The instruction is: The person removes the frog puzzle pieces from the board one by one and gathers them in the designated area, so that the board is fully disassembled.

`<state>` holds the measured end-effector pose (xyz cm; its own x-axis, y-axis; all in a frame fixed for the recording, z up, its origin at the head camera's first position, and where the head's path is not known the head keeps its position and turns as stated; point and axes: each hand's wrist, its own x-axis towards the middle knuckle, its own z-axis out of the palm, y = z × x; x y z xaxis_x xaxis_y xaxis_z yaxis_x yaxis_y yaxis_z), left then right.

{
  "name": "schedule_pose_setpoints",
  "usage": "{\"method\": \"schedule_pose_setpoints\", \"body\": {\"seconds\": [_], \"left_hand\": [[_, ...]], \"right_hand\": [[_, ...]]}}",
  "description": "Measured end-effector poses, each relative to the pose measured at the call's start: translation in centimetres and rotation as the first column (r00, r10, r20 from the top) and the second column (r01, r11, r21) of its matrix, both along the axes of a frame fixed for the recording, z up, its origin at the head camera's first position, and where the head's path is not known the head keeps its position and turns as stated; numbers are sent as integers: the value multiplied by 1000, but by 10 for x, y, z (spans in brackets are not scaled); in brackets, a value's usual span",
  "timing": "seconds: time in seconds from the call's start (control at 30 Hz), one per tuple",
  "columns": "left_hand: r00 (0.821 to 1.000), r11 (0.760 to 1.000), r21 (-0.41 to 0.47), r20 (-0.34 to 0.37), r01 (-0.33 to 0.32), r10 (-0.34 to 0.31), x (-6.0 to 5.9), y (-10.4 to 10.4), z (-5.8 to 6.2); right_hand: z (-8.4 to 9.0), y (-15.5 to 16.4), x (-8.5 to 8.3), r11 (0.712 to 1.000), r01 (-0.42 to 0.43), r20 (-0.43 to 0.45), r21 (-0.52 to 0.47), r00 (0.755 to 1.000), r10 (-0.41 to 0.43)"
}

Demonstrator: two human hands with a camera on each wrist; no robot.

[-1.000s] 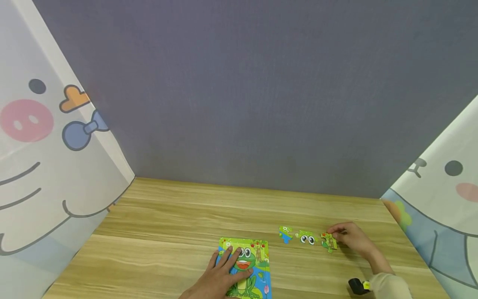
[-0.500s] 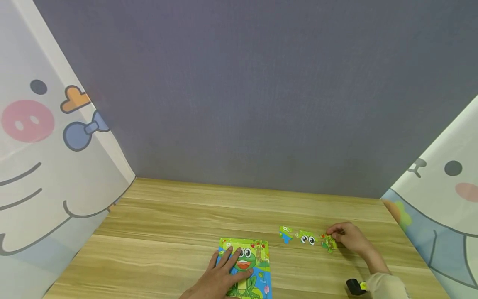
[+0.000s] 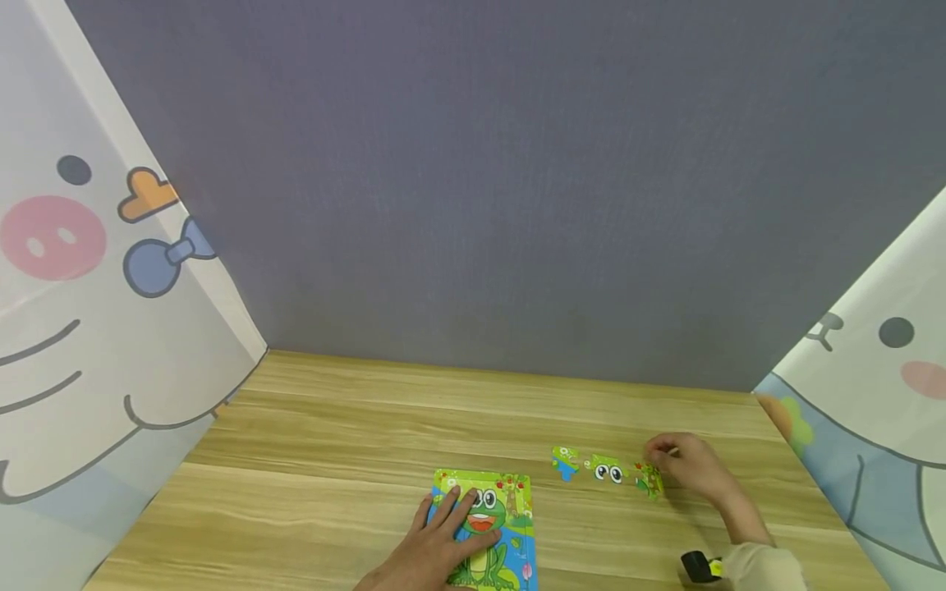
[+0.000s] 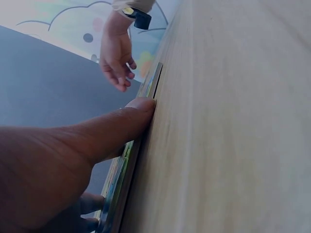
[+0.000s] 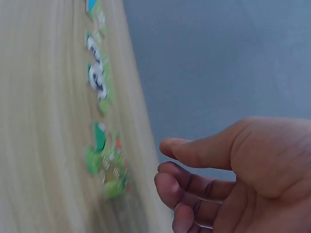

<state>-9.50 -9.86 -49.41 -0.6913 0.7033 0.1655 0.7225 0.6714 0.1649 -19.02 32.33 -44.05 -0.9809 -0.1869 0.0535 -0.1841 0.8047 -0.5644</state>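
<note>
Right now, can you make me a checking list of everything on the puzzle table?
Surface: wooden table, light grain.
Job's things: frog puzzle board near the front edge; three loose pieces in a row to its right: blue-and-green piece, eyes piece, green-and-red piece.
Clutter: nothing seen.
Hands: left hand rests flat on the board; right hand hangs just beside the green-and-red piece, fingers loosely curled, holding nothing.
Cables: nothing seen; a black wrist device on the right arm.
Surroundings: grey wall; cartoon curtains on both sides.
</note>
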Motion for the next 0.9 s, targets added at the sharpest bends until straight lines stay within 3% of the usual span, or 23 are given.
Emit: {"method": "schedule_pose_setpoints", "body": {"seconds": [0.2, 0.4, 0.6, 0.73, 0.9], "left_hand": [[1000, 1000, 25, 21, 2, -2, 1, 0, 2], [996, 996, 84, 89, 9, -16, 1, -1, 4], [994, 991, 131, 104, 3, -17, 3, -3, 11], [996, 987, 161, 84, -1, -13, 5, -5, 17], [991, 981, 194, 135, -5, -21, 7, -9, 19]], "right_hand": [[13, -21, 7, 1000, -27, -1, -3, 1000, 27], [16, -43, 9, 998, -65, -22, -24, 998, 65], [20, -73, 11, 995, -93, 2, -39, 996, 93], [22, -95, 13, 986, -154, -14, -58, 988, 153], [20, -120, 16, 967, -227, -4, -112, 974, 228]]}}
